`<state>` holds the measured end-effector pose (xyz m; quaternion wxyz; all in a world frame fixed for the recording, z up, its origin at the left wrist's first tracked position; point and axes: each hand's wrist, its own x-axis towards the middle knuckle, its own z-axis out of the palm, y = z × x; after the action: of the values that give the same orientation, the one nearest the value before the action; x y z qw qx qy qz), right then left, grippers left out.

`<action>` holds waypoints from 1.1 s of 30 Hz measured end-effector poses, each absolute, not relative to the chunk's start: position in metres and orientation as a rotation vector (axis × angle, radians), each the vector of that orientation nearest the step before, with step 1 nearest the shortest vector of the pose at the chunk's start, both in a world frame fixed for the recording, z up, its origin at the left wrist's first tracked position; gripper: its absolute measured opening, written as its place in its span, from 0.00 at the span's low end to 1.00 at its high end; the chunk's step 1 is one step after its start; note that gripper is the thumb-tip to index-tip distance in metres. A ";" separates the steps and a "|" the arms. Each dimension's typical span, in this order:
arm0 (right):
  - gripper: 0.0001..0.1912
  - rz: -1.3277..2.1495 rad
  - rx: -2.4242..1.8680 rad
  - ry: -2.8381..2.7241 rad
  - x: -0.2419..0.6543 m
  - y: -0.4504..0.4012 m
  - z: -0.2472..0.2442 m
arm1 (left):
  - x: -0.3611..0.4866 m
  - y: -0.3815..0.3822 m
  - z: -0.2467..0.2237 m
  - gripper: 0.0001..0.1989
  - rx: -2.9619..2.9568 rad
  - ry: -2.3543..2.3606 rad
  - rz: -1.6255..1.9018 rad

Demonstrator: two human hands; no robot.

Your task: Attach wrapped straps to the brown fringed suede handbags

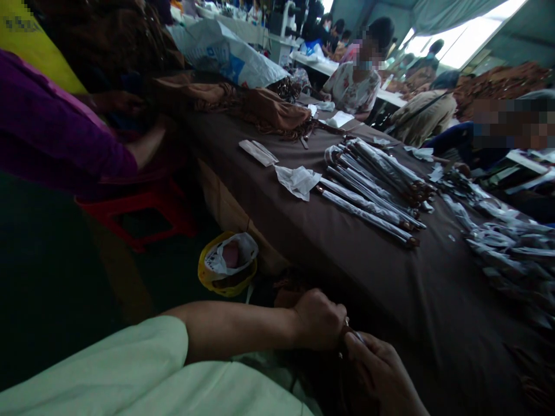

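Note:
Near the bottom centre, my left hand [321,319] is closed in a fist, its fingers wrapped round a small thing too dark to name. Close against it on the right, my right hand [381,367] pinches a dark brown strap [347,334] with a shiny metal bit. Brown material [288,296] hangs in shadow behind my left hand. On the dark cloth of the table beyond lies a stack of plastic-wrapped straps [373,179], with crumpled white paper [299,180] at its left end.
The brown-covered table [347,254] runs diagonally. More wrapped straps [498,231] pile at right. Brown bags [273,110] lie at the far edge. On the floor stand a yellow bin [228,263] and a red stool [139,214]. A person in purple sits left; others sit beyond.

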<state>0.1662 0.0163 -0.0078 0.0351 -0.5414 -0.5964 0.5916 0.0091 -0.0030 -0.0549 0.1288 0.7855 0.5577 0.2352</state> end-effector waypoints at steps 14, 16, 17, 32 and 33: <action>0.28 2.460 -1.624 -1.668 0.174 0.036 -0.008 | 0.009 -0.009 -0.076 0.12 2.559 1.352 0.823; 0.28 2.171 -1.601 -1.891 0.173 0.030 -0.004 | 0.007 -0.008 -0.070 0.12 2.402 1.432 0.764; 0.28 1.985 -1.572 -2.009 0.173 0.026 -0.002 | 0.006 -0.007 -0.066 0.13 2.301 1.480 0.725; 0.24 2.206 -1.808 -1.384 0.167 0.021 -0.001 | 0.012 -0.003 -0.071 0.10 2.565 1.350 0.648; 0.25 2.141 -1.842 -1.481 0.167 0.023 -0.002 | 0.013 -0.004 -0.072 0.10 2.567 1.353 0.630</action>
<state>0.1672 0.0235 -0.0018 -0.0237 -0.5774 -0.4643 0.6712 0.0134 -0.0040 -0.0722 0.0861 0.8614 0.4539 0.2112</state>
